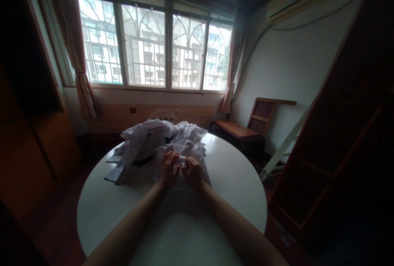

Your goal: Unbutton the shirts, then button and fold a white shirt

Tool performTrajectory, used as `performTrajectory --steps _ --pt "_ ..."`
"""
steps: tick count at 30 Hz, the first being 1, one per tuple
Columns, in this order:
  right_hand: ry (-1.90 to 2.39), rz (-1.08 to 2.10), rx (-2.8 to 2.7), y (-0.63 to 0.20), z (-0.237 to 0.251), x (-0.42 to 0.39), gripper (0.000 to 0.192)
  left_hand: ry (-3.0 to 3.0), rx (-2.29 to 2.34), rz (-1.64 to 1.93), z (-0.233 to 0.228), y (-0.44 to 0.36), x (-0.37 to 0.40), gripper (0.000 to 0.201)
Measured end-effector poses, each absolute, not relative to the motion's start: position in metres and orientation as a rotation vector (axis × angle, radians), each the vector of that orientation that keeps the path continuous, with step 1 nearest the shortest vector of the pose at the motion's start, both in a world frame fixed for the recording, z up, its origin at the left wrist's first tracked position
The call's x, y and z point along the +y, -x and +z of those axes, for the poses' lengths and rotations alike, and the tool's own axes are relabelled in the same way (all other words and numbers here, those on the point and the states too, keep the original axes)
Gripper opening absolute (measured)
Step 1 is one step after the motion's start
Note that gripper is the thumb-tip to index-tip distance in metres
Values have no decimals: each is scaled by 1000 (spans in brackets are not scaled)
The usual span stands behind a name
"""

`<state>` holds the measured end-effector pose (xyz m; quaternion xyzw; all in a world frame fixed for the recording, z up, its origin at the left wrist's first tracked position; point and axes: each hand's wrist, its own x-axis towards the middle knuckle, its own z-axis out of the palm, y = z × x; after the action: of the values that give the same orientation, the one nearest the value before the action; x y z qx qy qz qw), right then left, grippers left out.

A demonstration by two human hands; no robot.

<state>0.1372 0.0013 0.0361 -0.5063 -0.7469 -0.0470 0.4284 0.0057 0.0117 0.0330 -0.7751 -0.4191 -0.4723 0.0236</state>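
Note:
A heap of thin white garments lies toward the far side of the round white table. At its near edge, a white garment is spread toward me, its kind unclear. My left hand and my right hand meet over this cloth, fingers curled in a pinch. Between the fingertips shows a small raised bit of the white fabric, gripped from both sides. A sleeve-like strip hangs out of the heap to the left. Dark patches show among the folds.
Behind the table, a long cardboard box leans below the barred window. A wooden chair stands at the back right, near a pale folding ladder. A dark wooden panel slants along the right side.

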Motion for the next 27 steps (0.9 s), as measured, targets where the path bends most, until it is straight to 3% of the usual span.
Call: performTrajectory --steps 4,8,14,20,27 --pt "1152 -227 -1805 -135 34 4 17 2396 -1315 -1487 32 -7 13 16" --pt "1085 -276 -1974 -132 30 5 11 2358 -1383 -1520 33 -10 11 17" --pt "1158 -62 -1919 -129 25 9 18 2343 -1434 -1600 30 -10 14 17" --pt "1212 60 -1796 -130 25 11 12 2377 -1440 -1699 26 -10 21 12" --pt "1258 154 -1724 -132 21 19 7 2429 -1458 -1583 18 -9 30 13"
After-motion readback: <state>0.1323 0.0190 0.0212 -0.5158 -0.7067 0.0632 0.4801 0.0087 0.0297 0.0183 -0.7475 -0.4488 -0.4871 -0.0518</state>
